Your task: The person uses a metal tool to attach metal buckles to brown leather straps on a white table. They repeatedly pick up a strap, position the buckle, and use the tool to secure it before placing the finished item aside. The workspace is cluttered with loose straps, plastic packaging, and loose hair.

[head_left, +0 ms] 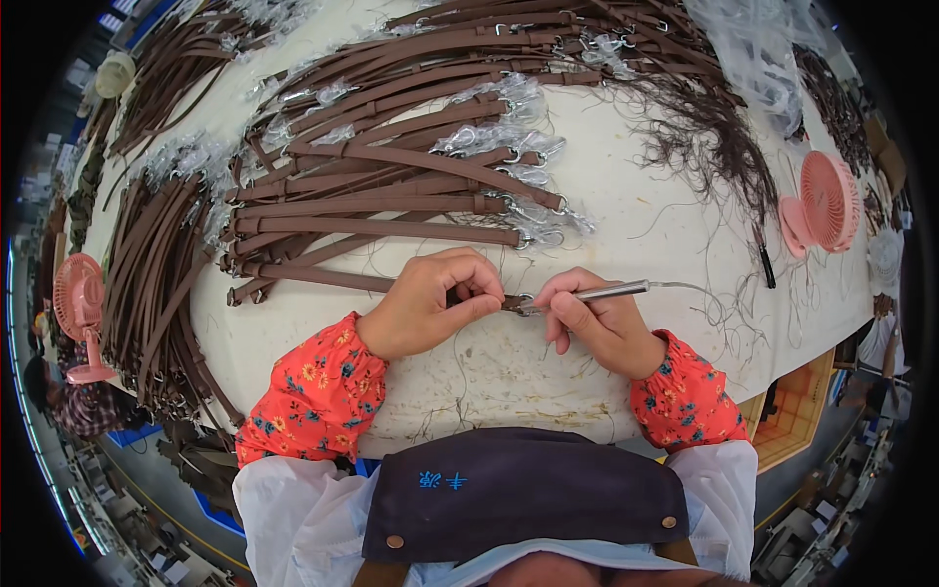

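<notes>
My left hand [430, 301] pinches the right end of a brown strap [323, 277] between thumb and fingers. The strap runs off to the left across the white table. A small metal ring or clasp [527, 306] shows at its end, between my two hands. In my right hand [614, 328] is a slim silver pen-shaped tool [618, 290], with a thin grey cord [685, 285] trailing rightward from its back end. The tool's tip is close to the strap end; whether it touches cannot be made out. Just beyond my hands lies a pile of similar straps [381, 228].
More straps [161, 303] hang over the left edge. Clear plastic wrapping [543, 210] covers many strap ends. Dark loose threads [729, 147] lie at the back right, near a pink fan [829, 203]. Another pink fan [78, 303] stands left. A yellow crate [797, 411] sits below the right edge.
</notes>
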Tool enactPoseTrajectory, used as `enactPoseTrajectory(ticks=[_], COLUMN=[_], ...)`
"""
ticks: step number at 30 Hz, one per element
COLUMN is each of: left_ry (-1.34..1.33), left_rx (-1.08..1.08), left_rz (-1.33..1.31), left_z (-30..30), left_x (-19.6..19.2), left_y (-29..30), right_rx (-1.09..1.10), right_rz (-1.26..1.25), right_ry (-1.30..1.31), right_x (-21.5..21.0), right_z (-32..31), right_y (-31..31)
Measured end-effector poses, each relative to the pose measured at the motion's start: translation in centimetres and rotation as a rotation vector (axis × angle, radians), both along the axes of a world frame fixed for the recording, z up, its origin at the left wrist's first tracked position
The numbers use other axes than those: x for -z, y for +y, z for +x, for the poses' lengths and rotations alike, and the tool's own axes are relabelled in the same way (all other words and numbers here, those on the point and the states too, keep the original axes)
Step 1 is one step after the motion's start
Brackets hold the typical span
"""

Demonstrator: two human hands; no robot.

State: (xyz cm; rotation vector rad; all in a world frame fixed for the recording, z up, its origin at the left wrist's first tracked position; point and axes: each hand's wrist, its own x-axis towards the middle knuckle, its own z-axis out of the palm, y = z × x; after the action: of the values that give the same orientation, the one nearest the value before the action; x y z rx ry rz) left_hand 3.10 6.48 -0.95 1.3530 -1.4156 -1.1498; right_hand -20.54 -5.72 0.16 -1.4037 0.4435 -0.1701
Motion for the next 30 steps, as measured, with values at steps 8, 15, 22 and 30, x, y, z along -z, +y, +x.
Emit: enactPoseTrajectory(ticks=[8, 15, 22, 30], left_ry=[-0.031, -0.267, -0.407, -0.197], left_rx=[0.056, -0.045, -0.053, 0.012], left_rz=[-0.084, -0.052, -0.180, -0.031], left_z=[0.4, -1.6, -1.8, -0.5], left_x=[0.0, -1.2, 0.3, -0.9], left_y=[-0.2, -0.1, -0.2, 0.0], right_rx=[-0.011, 0.131, 0.013, -0.017], right_rz=[-0.017, 0.028, -0.010, -0.068], right_ry=[-0.016, -0.117, -0.074, -0.055], right_x=[0.2, 0.3, 0.0, 0.1], right_z=[-0.1, -0.1, -0.1, 0.0], right_y=[-0.1, 0.1, -0.2, -0.2])
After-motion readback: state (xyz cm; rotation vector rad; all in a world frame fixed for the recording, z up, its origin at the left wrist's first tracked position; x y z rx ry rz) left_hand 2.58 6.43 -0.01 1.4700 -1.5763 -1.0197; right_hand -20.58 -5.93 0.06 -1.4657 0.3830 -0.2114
